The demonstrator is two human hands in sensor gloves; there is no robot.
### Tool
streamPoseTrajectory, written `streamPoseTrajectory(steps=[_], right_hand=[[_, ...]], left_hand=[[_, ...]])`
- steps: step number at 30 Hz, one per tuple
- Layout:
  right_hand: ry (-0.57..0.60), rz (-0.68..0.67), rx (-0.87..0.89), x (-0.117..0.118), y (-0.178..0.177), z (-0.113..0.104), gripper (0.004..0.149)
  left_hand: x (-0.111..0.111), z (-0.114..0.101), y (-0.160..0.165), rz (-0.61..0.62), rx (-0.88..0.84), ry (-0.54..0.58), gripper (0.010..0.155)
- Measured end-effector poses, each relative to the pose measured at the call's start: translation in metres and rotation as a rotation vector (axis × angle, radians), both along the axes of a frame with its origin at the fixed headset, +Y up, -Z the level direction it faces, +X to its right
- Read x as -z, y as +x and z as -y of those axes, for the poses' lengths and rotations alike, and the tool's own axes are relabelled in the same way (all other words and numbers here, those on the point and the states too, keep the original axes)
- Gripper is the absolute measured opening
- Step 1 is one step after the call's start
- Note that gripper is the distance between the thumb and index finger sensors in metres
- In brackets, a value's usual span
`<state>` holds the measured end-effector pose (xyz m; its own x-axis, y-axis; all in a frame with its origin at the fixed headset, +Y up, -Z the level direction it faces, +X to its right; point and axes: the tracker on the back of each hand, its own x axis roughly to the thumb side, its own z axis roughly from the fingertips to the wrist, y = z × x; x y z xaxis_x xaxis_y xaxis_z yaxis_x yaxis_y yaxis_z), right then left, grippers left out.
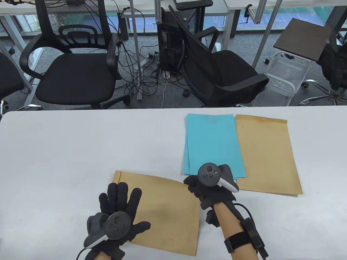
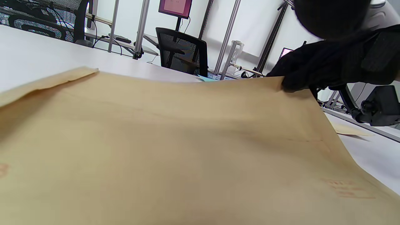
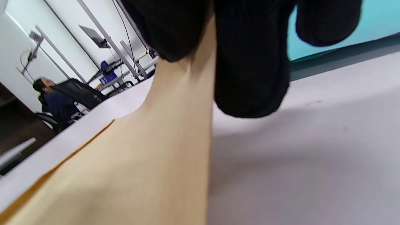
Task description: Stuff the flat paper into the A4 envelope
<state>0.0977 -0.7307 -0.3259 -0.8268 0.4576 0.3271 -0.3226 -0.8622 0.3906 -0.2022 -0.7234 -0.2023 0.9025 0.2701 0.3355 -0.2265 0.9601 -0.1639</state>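
envelope [image 1: 162, 211] corner apparently pinched, right grip [image 1: 195, 185]

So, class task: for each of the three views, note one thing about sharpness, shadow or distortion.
Table view: sharp, evenly lit; the table's far edge bows from wide-angle distortion. Left wrist view: the near envelope fills the frame, soft and slightly blurred, with the right hand dark at its corner. Right wrist view: gloved fingers are close and out of focus, casting a soft shadow on the table.

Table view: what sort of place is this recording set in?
Most likely an office or lab workspace: black office chairs behind the white table, a computer tower with tangled cables on grey carpet.
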Motion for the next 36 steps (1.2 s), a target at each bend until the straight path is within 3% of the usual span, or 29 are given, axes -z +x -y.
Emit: streamPoseTrajectory(steps=[3, 9, 13, 17, 21, 23, 26, 30, 36], right_hand=[[0.05, -0.033, -0.146, 0.003, -0.001, 0.005, 0.043], [0.14, -0.041, -0.217, 0.009, -0.001, 0.009, 0.046], [0.167, -0.011, -0.234, 0.01, 0.005, 0.003, 0.06], [0.23, 0.106, -0.142, 0.014, 0.04, -0.017, 0.079], [0.39, 0.354, -0.04, 0.019, 0.089, -0.028, 0.088], [0.31, 0.46, -0.04, 0.025, 0.115, -0.025, 0.095], [0.09, 0.6, -0.116, 0.034, 0.144, -0.007, 0.103], [0.036, 0.669, -0.339, 0.04, 0.15, 0.02, 0.112], [-0.05, 0.658, -0.407, 0.053, 0.141, 0.041, 0.113]], left_hand=[[0.0, 0.0, 0.0, 0.002, -0.001, -0.006, 0.102], [0.001, 0.001, 0.001, 0.004, 0.006, -0.016, 0.102], [0.002, 0.002, 0.001, 0.0, 0.01, -0.027, 0.102], [0.002, 0.002, 0.003, 0.004, 0.015, -0.033, 0.102], [0.002, 0.003, 0.004, 0.005, 0.02, -0.041, 0.102], [0.002, 0.002, 0.004, 0.012, 0.016, -0.047, 0.102], [0.0, 0.0, 0.008, 0.038, 0.015, -0.031, 0.102], [-0.001, 0.0, 0.009, 0.044, 0.023, -0.036, 0.102], [0.0, 0.003, 0.011, 0.049, 0.035, -0.054, 0.102]])
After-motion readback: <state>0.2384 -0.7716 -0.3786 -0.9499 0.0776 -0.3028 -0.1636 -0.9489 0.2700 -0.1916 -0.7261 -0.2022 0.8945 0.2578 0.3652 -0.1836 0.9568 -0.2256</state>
